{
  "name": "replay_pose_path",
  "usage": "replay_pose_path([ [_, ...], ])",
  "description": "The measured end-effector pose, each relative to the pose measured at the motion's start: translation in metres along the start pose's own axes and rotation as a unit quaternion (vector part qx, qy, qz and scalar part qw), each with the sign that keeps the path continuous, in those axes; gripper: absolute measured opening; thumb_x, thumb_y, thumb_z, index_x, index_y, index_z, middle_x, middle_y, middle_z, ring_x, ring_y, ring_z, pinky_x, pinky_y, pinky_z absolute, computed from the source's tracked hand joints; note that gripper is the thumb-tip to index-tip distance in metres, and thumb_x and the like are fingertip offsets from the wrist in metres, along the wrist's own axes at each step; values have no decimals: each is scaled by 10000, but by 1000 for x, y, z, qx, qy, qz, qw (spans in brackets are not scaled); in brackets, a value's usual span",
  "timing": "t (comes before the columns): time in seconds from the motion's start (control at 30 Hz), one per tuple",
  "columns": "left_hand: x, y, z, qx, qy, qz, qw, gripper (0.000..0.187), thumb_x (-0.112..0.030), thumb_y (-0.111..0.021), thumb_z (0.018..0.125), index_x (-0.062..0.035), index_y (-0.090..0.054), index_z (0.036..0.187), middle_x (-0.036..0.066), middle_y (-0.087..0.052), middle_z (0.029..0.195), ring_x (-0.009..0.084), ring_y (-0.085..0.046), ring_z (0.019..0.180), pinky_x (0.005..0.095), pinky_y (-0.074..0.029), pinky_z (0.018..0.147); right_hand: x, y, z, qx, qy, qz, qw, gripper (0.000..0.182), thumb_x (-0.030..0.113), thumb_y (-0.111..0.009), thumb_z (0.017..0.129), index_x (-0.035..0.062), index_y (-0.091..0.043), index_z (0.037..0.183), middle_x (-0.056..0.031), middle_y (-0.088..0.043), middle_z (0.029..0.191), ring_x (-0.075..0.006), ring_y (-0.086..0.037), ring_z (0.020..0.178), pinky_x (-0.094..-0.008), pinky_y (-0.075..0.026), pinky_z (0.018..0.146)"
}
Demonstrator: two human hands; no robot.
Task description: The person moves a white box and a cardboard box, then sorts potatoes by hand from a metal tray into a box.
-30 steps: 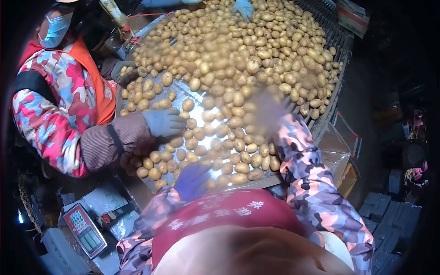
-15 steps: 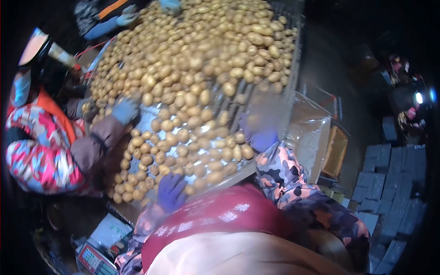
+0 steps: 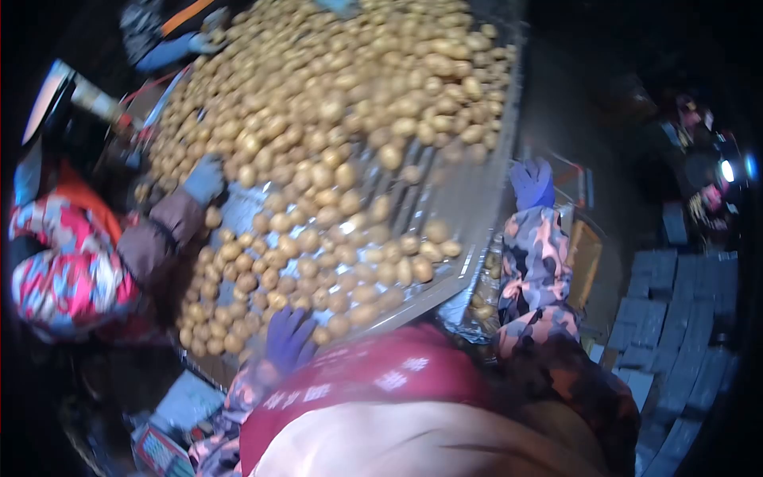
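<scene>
Many potatoes (image 3: 278, 127) cover a wide sorting table (image 3: 433, 298) with a metal rim and a slatted part. In a purple glove, my left hand (image 3: 290, 340) rests with spread fingers against potatoes at the near edge. My right hand (image 3: 532, 183), gloved the same way, reaches past the table's right rim, above a box with plastic lining. Its fingers look stretched out, and no potato shows in it. Some potatoes (image 3: 485, 298) lie in the plastic-lined box, partly hidden by my right sleeve.
On the left a co-worker's gloved hand (image 3: 205, 179) touches potatoes. Another person's gloved hand (image 3: 208, 41) is at the far left corner. Stacked grey blocks or boxes (image 3: 675, 318) stand at right. A device with keys (image 3: 161, 451) lies at lower left.
My right hand has moved from over the potatoes rightward, past the table rim to the box. My left hand stays near the same potatoes. The co-worker's hand has shifted slightly left.
</scene>
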State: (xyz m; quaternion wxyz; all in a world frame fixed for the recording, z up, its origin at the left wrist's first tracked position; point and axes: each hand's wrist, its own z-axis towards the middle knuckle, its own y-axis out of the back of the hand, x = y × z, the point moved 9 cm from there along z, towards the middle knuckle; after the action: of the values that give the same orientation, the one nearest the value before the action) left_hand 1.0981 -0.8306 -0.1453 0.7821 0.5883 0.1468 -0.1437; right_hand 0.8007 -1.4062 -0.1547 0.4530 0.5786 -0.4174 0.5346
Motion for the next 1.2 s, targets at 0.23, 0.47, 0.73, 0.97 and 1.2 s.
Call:
replay_pose_path([
  [0.23,-1,13,5,-18,24,-25,999,524,-179,-703,804,-25,-614,1297,215,-532,1381,474,-496,1246,578,-410,1011,28,-276,-121,137,387,-511,755,603,402,-679,891,60,-545,1369,-250,-573,1302,-424,-532,1205,-528,-400,1033],
  [0.47,18,23,5,-15,160,-27,987,679,-233,-713,809,28,-470,1387,261,-461,1413,475,-418,1314,612,-293,1077,0,-369,-275,378,314,-212,845,764,484,-615,906,170,-340,1546,-170,-378,1540,-384,-346,1433,-567,-305,1138],
  [0.73,40,20,-12,-55,230,81,968,684,-335,-691,839,-6,-481,1401,270,-441,1444,486,-397,1337,629,-278,1058,-12,-281,-374,621,426,-402,521,760,469,-637,897,98,-390,1512,-186,-365,1553,-420,-260,1472,-608,-170,1188],
  [0.97,46,7,-12,-9,233,63,970,712,-338,-679,851,-34,-440,1448,250,-379,1507,460,-351,1390,622,-235,1105,53,-243,-298,474,398,-435,654,616,354,-632,893,99,-480,1433,-192,-427,1495,-419,-342,1413,-602,-228,1150],
  [1.2,45,7,-8,-5,231,61,971,692,-321,-663,853,-30,-442,1440,251,-391,1483,456,-361,1371,605,-253,1103,48,-341,-230,411,355,-440,715,394,222,-615,902,91,-611,1274,-146,-612,1260,-322,-588,1153,-439,-471,978],
])
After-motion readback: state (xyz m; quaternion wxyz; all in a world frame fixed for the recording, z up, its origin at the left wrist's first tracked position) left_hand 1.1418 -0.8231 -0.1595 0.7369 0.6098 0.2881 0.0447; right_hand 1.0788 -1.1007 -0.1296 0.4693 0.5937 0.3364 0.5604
